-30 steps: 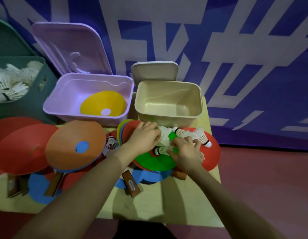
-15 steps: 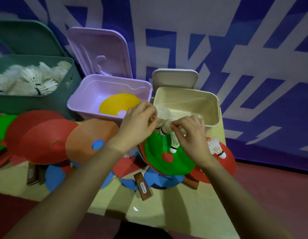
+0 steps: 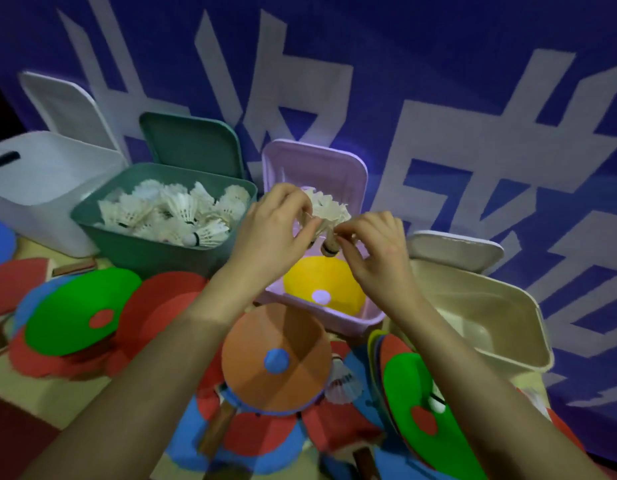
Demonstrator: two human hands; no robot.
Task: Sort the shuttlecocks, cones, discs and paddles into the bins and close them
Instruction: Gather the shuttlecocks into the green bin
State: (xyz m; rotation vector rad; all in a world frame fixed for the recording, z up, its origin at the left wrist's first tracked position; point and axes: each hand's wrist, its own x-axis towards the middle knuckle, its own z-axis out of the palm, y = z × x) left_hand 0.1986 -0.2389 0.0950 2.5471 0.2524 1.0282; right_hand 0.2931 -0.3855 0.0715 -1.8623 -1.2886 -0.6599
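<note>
Clearly I am only partway through. My left hand [image 3: 272,223] and my right hand [image 3: 373,244] are raised together over the open lilac plastic bin [image 3: 355,317], fingers curled and pinching a small bunch of white feather shuttlecocks [image 3: 326,216] between them; I cannot tell how many are in the bunch. The open dark green plastic bin [image 3: 134,244], at the back of the table just left of the lilac one, already holds a heap of shuttlecocks, so I judge that is where this bunch belongs. One yellow disc with a centre hole [image 3: 321,282] lies in the lilac bin. The cream plastic bin [image 3: 528,306] at the back right corner looks empty, and I cannot see into the white plastic bin [image 3: 40,181] at the far left.

Much is left. An orange disc [image 3: 276,358], two green discs [image 3: 75,313] and several red and blue ones are spread along the table's front edge, wooden-handled paddles [image 3: 217,427] lie under them, and one loose shuttlecock [image 3: 341,382] lies beside the orange disc. All four lids stand open, so closing is not yet begun.
</note>
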